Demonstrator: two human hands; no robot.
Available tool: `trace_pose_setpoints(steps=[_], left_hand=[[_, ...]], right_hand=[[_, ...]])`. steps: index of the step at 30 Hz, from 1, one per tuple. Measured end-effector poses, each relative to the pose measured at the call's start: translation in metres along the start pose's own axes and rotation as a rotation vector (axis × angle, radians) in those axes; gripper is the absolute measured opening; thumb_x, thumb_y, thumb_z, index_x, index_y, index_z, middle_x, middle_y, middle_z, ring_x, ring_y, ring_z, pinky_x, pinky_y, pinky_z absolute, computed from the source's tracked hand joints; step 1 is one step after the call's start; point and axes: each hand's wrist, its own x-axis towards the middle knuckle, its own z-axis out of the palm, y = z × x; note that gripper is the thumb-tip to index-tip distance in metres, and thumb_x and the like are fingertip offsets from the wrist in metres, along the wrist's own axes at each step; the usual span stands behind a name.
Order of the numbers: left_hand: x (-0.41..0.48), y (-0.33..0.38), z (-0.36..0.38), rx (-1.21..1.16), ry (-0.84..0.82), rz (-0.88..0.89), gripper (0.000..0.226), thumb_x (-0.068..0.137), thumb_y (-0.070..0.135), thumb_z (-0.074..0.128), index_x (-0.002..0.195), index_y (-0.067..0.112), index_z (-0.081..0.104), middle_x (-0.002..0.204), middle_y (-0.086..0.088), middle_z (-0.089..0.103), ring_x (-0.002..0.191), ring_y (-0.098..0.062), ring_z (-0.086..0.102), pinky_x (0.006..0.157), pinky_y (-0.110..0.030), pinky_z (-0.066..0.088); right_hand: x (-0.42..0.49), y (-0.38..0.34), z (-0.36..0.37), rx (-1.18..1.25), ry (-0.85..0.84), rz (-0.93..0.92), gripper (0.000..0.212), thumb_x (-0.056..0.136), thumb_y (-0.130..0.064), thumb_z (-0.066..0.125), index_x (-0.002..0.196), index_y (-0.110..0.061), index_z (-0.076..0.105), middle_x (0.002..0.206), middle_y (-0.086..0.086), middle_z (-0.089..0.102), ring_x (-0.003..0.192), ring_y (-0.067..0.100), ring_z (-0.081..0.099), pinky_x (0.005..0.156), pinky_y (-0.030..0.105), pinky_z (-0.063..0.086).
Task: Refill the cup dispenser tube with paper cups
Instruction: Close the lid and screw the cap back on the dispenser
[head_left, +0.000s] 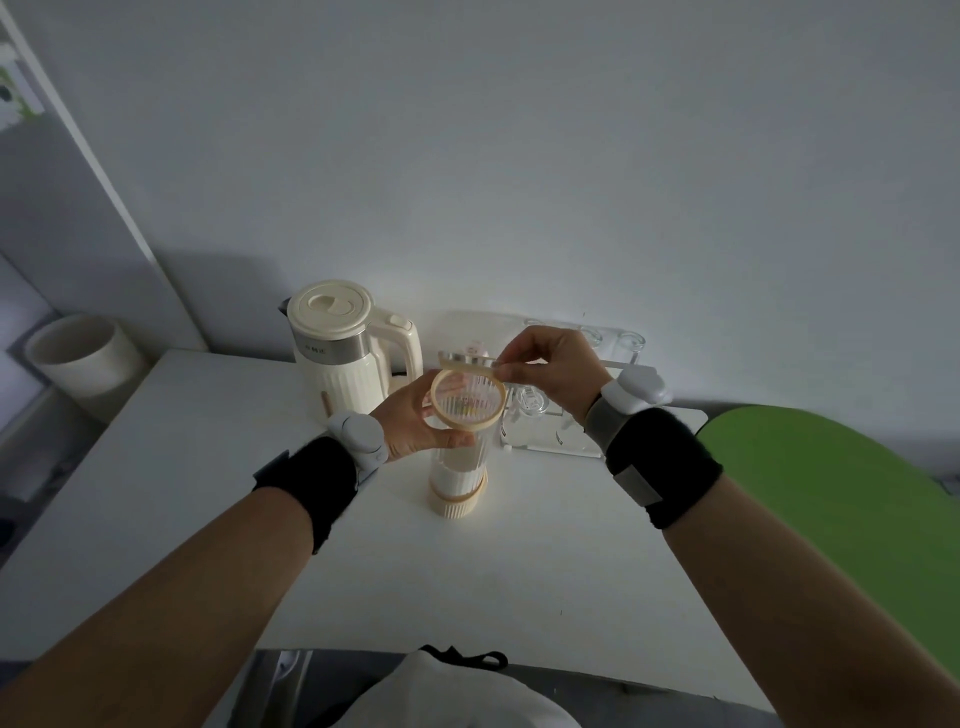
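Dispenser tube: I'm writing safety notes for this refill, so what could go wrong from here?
The left hand alone steadies the tall, narrow dispenser tube; a nudge could tip it toward the kettle.

The right hand only pinches the lid by its edge, so it might slip onto the glasses nearby.

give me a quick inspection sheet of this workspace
surface: white table, mostly bare in front
job's things: ribbed clear dispenser tube upright, top open, white cups stacked low inside; its lid is lifted off
clutter: cream kettle behind left; clear rack with glasses behind right
hands: left hand grips the tube near its top; right hand pinches the lid above the opening
cables: nothing seen
surroundings: plain wall, white bin left, green surface right
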Motion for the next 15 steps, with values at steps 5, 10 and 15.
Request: trace_pose_setpoints(steps=[5, 10, 15], left_hand=[[-0.001, 0.001, 0.001, -0.023, 0.008, -0.01, 0.082, 0.059, 0.028, 0.087, 0.13, 0.031, 0.046, 0.129, 0.008, 0.06, 0.122, -0.004, 0.053, 0.099, -0.022, 0.042], [0.001, 0.0, 0.002, -0.019, 0.01, -0.028, 0.074, 0.067, 0.015, 0.086, 0.124, 0.038, 0.044, 0.121, 0.019, 0.058, 0.114, 0.008, 0.051, 0.093, -0.015, 0.04], [0.0, 0.002, 0.003, -0.001, 0.011, -0.021, 0.078, 0.068, 0.016, 0.085, 0.13, 0.032, 0.042, 0.123, 0.019, 0.057, 0.115, 0.008, 0.05, 0.089, -0.006, 0.041]], right_hand=[[-0.005, 0.003, 0.004, -0.026, 0.003, 0.029, 0.018, 0.066, -0.005, 0.084, 0.076, -0.01, 0.07, 0.084, 0.005, 0.073, 0.085, 0.019, 0.069, 0.09, 0.031, 0.055], [-0.01, 0.002, 0.008, -0.065, 0.004, 0.057, 0.017, 0.066, -0.004, 0.083, 0.076, -0.011, 0.07, 0.089, 0.004, 0.072, 0.088, 0.017, 0.071, 0.081, 0.015, 0.052], [-0.011, 0.005, 0.011, -0.136, -0.039, 0.024, 0.02, 0.066, -0.003, 0.084, 0.073, -0.013, 0.068, 0.093, 0.002, 0.066, 0.094, 0.013, 0.068, 0.08, 0.009, 0.05]])
